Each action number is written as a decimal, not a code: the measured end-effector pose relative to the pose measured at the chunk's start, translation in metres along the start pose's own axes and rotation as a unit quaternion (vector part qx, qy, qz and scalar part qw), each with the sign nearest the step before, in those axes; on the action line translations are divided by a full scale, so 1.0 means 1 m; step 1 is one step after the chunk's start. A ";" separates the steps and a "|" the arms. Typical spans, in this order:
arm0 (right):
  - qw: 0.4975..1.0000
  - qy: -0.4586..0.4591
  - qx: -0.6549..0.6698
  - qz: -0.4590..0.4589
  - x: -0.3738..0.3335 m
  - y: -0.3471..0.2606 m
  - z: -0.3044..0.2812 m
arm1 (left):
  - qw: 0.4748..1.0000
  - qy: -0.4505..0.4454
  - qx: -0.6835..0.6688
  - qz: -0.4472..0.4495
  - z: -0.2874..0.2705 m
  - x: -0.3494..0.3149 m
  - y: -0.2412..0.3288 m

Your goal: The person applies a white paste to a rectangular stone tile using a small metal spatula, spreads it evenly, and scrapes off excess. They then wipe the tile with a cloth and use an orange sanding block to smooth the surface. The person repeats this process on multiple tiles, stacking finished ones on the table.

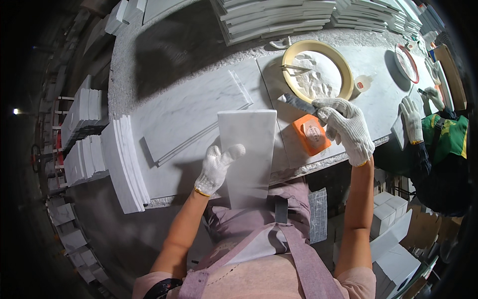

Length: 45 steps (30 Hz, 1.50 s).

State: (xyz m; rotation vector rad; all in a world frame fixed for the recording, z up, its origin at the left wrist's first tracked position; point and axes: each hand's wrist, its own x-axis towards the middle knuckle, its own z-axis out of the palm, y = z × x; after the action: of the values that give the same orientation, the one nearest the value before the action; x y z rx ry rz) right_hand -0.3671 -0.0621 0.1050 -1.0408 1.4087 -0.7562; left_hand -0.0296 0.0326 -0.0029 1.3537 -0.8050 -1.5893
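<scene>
My left hand (215,169), in a white knit glove, grips the left edge of a pale marble tile (247,149), with the thumb over its face. The tile stands tilted in front of me, its lower end by my lap. My right hand (347,127), gloved too, is closed on a dark grey, flat scraper-like tool (298,103) pointing left, above an orange box (311,134). Beyond it sits a yellow bowl (347,67) of white powder or paste, with a thin flat tool (295,67) resting across its rim.
Two overlapping marble slabs (199,117) lie on the left of the table (132,67). Tile stacks stand along the back (274,20) and at the left (124,164). A clear cup (363,82) is beside the bowl. At the right, a co-worker's gloved hand (411,119) touches a tile.
</scene>
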 end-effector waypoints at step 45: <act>0.984 -0.081 -0.123 -0.101 0.000 -0.021 0.021 | 0.978 -0.089 0.176 0.060 -0.005 -0.005 0.013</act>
State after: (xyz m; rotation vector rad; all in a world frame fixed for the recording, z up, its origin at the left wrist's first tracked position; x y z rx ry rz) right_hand -0.3430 -0.0676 0.1213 -1.4224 1.2887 -0.6366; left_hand -0.0218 0.0321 0.0102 1.3868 -1.3034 -1.5364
